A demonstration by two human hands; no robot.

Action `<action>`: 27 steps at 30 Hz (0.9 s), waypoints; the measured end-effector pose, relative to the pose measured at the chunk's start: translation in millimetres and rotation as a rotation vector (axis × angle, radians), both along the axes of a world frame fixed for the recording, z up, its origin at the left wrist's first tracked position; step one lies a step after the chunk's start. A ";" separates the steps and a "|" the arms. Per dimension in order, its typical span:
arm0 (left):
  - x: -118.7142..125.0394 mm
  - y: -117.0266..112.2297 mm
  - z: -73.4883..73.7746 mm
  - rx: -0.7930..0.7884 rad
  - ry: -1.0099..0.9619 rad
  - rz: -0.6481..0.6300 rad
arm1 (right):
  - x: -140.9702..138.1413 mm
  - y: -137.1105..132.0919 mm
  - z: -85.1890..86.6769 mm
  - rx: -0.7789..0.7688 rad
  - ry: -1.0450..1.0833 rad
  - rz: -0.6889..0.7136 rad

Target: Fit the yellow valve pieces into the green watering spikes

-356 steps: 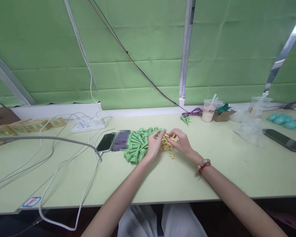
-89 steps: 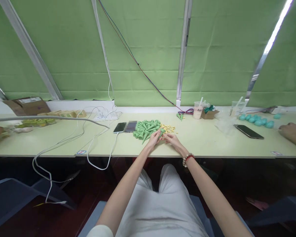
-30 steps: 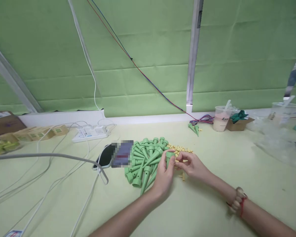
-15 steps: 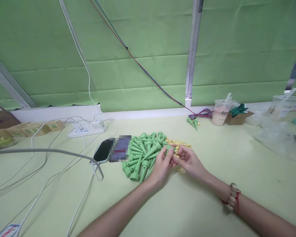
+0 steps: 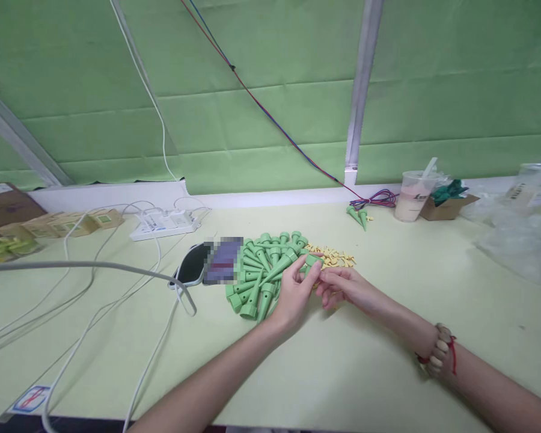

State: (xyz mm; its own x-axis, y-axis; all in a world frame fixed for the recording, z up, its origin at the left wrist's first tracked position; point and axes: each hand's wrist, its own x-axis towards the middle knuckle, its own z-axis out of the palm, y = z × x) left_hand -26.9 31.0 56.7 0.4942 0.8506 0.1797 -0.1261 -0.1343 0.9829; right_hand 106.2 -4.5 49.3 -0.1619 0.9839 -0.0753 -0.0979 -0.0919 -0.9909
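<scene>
A heap of green plastic cones (image 5: 259, 270) lies mid-table, with a scatter of small yellow pieces (image 5: 333, 258) just to its right. My left hand (image 5: 294, 294) is closed round one green cone (image 5: 312, 262) at the heap's right edge. My right hand (image 5: 345, 287) meets it from the right, fingers pinched at the cone's open end; what they pinch is too small to make out. A bead bracelet with a red cord sits on my right wrist.
A phone (image 5: 210, 268) lies left of the heap, with white cables (image 5: 117, 282) and a power strip (image 5: 165, 224) further left. Small boxes (image 5: 49, 225) line the far left. A drink cup (image 5: 412, 195), cardboard tray (image 5: 448, 204) and clear plastic bags (image 5: 518, 240) stand at the right.
Both hands stay together at the cone by the heap's right edge; they have shifted slightly up the table. The camera has tilted a little.
</scene>
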 end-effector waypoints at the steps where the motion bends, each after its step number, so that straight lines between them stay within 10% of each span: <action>1: 0.2 -1.1 1.2 -0.004 0.001 -0.004 | 0.7 -0.4 0.9 0.010 -0.027 -0.002; 12: 13.2 -6.8 -7.1 -0.156 -0.009 0.044 | 14.3 -1.7 -5.6 0.628 -0.765 -0.392; 20: 2.3 -5.8 4.5 0.008 -0.003 0.092 | 5.3 -0.9 -1.0 0.118 -0.114 -0.063; 27: -4.6 9.6 8.1 0.122 0.109 -0.037 | 5.6 -4.3 -0.6 -0.021 0.192 -0.010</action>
State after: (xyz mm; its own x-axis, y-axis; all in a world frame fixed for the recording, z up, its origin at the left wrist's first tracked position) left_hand -31.6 40.6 64.8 0.5474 0.8064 0.2238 -0.0264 -0.2506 0.9677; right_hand 111.8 -8.8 48.7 -0.1658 0.9840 -0.0647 -0.2862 -0.1108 -0.9517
